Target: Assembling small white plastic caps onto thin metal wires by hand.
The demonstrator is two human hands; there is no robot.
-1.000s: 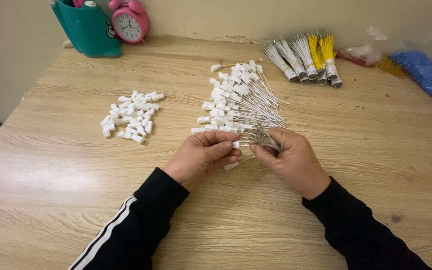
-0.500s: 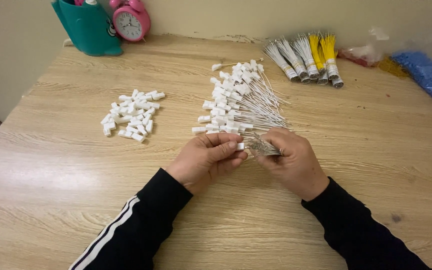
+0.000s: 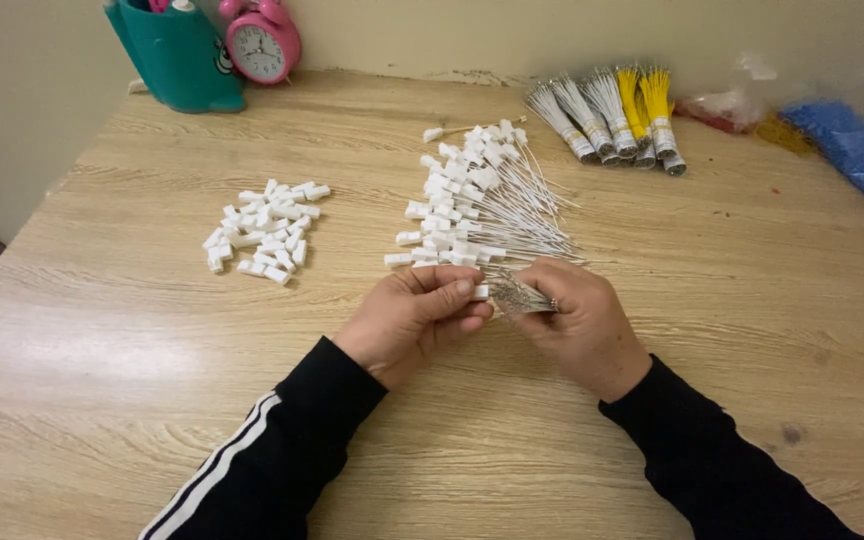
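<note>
Big finished pile of capped wires just beyond hands; loose white caps left of it, plenty left. Left hand pinches cap, right hand clamps wire bundle.

Light even and soft, moderately bright, warm yellowish cast over the pale wood-grain table. No hard glare; faint sheen on the table surface near the lower left edge. Shadows short and diffuse: a soft one under the left hand and right hand, small ones beside the heap of white plastic caps left of the hands. Centre sharp. Far right of the hands, the blue granular pile reads soft and slightly smeared. Black sleeves lose detail. Mild wide-angle stretch toward the corners.
</note>
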